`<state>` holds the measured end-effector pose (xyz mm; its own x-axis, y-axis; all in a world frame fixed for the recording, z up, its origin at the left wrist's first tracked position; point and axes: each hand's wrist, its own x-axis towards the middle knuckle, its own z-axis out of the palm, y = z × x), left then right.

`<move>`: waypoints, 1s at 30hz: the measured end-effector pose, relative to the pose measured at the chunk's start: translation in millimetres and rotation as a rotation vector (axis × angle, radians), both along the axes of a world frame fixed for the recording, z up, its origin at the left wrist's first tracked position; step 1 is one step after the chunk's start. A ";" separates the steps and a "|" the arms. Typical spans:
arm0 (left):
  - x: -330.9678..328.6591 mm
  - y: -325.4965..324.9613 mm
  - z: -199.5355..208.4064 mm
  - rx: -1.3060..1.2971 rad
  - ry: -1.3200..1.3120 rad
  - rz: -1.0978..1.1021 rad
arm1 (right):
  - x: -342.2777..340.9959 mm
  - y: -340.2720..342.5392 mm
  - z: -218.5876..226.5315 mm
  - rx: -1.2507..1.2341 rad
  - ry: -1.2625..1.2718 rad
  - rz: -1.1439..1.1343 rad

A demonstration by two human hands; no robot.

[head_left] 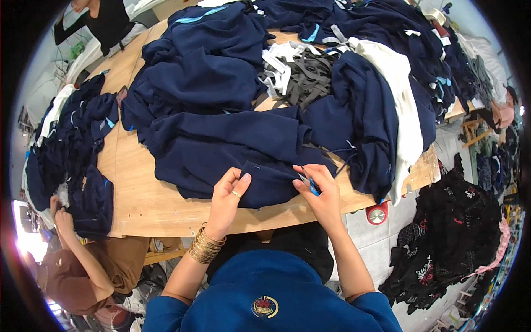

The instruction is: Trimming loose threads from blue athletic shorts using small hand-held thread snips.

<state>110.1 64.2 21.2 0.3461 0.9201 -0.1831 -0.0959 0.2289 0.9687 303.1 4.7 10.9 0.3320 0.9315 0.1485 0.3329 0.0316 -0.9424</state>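
Note:
A navy garment (268, 185) lies at the table's front edge, with part of it lifted between my two hands. Closed in a pinch, my left hand (227, 193) grips its left edge; a small white stitch mark shows just beside the thumb. My right hand (321, 193) is closed around small blue-handled thread snips (314, 187), their pale tip pointing at the cloth. The fingertips of that hand also touch the garment's right edge. The fingers hide most of the snips.
More navy garments (204, 77) are heaped across the wooden table (133, 182). Grey and white strips (307, 74) form a pile at the back, near a white cloth (395, 105). A co-worker (77, 260) handles navy pieces at left. Black clothing (448, 238) is piled at right.

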 end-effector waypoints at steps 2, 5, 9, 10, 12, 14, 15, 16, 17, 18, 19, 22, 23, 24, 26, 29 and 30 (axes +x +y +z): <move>-2.6 -5.6 7.8 -0.019 0.002 0.029 | -7.2 4.9 4.5 0.058 -0.014 0.060; -12.1 -7.9 8.9 -0.014 0.013 0.062 | -9.9 13.4 17.1 0.072 -0.060 0.130; -30.7 -3.1 7.3 0.034 -0.013 0.233 | 21.8 22.1 -0.6 -0.304 -0.346 0.350; -34.9 2.6 6.7 0.048 -0.006 0.292 | 31.0 22.7 -6.4 -0.399 -0.337 0.360; -50.3 12.7 8.6 -0.003 -0.030 0.319 | 38.4 21.4 -5.5 -0.439 -0.152 0.421; -61.8 13.3 6.0 -0.009 -0.002 0.327 | 30.6 13.3 6.0 -0.430 0.283 0.339; -65.7 11.4 2.9 0.013 0.032 0.312 | 26.8 12.3 9.0 -0.447 0.316 0.335; -70.4 9.1 -0.6 0.035 0.067 0.297 | 23.6 10.6 7.0 -0.451 0.317 0.339; -76.5 7.5 -4.6 0.060 0.081 0.282 | 21.2 9.7 3.4 -0.302 0.144 0.269; -82.5 3.6 -7.6 0.058 0.084 0.290 | 17.9 8.4 1.2 -0.152 -0.027 0.198; -88.5 -1.4 -10.5 0.165 0.151 0.300 | 13.8 5.1 4.2 0.029 -0.121 0.143; -105.9 -10.6 -8.0 0.309 0.237 0.270 | 2.7 -18.0 0.1 0.112 -0.238 0.257; -117.6 -12.8 -12.1 0.387 0.426 0.165 | -1.1 -27.9 -0.5 -0.031 -0.248 0.354; -125.5 -15.8 -17.0 0.460 0.614 0.055 | -3.8 -35.1 -7.9 -0.173 -0.298 0.423; -131.6 -24.4 -26.7 0.469 0.729 0.018 | -8.5 -44.2 -17.0 -0.218 -0.367 0.438; -132.9 -39.0 -30.6 0.495 0.875 -0.035 | -2.9 -47.5 -18.8 -0.196 -0.320 0.413; -132.7 -41.5 -31.1 0.488 0.873 -0.034 | -1.0 -48.6 -18.0 -0.202 -0.322 0.417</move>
